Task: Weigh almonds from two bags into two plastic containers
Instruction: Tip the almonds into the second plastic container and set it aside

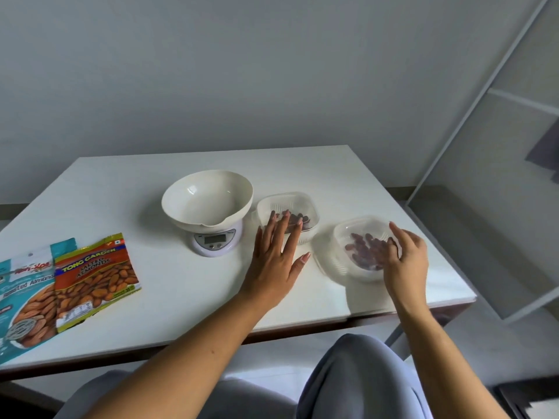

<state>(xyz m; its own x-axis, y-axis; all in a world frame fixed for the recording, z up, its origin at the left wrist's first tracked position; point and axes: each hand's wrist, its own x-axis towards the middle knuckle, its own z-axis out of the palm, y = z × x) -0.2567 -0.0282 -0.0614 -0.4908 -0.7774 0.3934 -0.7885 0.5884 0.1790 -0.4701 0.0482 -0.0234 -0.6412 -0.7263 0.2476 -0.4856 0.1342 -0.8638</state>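
Teal almond bag (22,300) cropped at left edge

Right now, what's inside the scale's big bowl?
The cream bowl on the scale looks empty: bare inner wall and floor. Its near rim hides a strip of the bottom. The almonds sit in the two containers beside it.

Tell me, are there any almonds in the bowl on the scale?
No, the cream bowl sitting on the scale shows only its bare inside, while the almonds lie in the two clear containers to its right.
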